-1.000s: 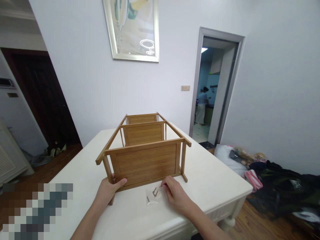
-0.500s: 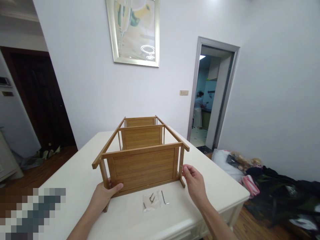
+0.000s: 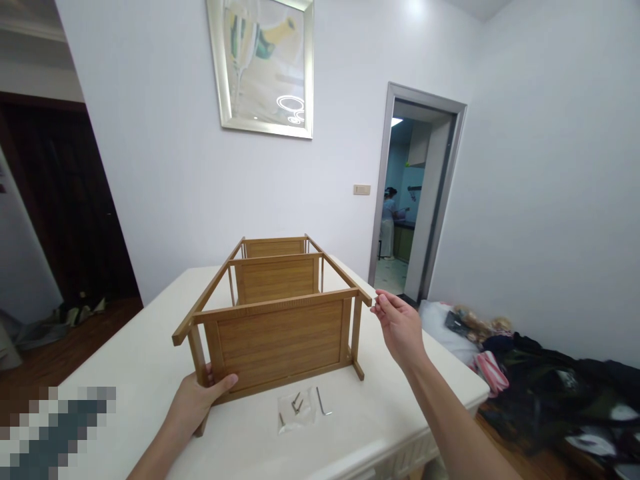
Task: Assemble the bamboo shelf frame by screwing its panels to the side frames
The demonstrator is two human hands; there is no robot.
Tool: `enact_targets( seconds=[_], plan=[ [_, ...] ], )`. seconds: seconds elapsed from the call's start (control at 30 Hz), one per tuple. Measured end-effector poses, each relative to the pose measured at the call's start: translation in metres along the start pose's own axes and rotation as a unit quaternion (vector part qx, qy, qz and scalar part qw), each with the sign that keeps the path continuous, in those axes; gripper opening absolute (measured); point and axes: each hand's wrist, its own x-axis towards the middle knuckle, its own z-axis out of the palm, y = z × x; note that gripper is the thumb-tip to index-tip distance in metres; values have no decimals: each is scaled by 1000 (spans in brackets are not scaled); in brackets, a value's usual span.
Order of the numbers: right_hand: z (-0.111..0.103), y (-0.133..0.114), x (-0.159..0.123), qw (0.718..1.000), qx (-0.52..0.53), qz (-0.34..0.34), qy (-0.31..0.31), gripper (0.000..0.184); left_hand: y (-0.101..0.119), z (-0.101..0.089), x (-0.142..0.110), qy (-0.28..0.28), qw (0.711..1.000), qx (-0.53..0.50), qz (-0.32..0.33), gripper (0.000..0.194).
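A brown wooden shelf rack [image 3: 280, 340] lies on its side on the white table, its panels standing upright one behind another. My left hand [image 3: 197, 400] grips its near left corner, thumb on the front panel and fingers behind the upright. Beside the upper right rail end, my right hand [image 3: 400, 327] has thumb and forefinger pinched together; whatever they hold is too small to make out. In front of the rack lies a clear plastic bag [image 3: 305, 421] with several screws [image 3: 297, 403] on it or in it. An L-shaped hex key [image 3: 321, 402] rests just right of the bag.
The white table [image 3: 400, 413] ends at a front edge close to me. Clothes and bags [image 3: 545, 387] are heaped to the right. A person [image 3: 388, 223] stands beyond the doorway, and a framed picture [image 3: 267, 67] hangs above.
My right hand has risen from the right upright to beside the upper right rail end, still pinched. My left hand keeps its grip on the rack. The view has shifted slightly.
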Motion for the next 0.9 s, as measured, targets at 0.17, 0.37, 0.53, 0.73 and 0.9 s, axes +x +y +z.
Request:
enact_targets(
  seconds=[0.17,0.37,0.53,0.73,0.9],
  plan=[
    [4,3,4,1000,-14,-3,1,36,2,0,-1,9,1000,11,1,47],
    [11,6,4,999,-32,5,17,38,3,0,-2,0,1000,4,2,47],
    [14,7,5,999,-35,1,29,38,2,0,-1,8,1000,16,1,46],
    [15,7,6,999,-38,7,30,37,3,0,-2,10,1000,0,4,46],
    [18,6,6,999,-17,28,27,37,0,0,-2,6,1000,0,1,46]
  ],
)
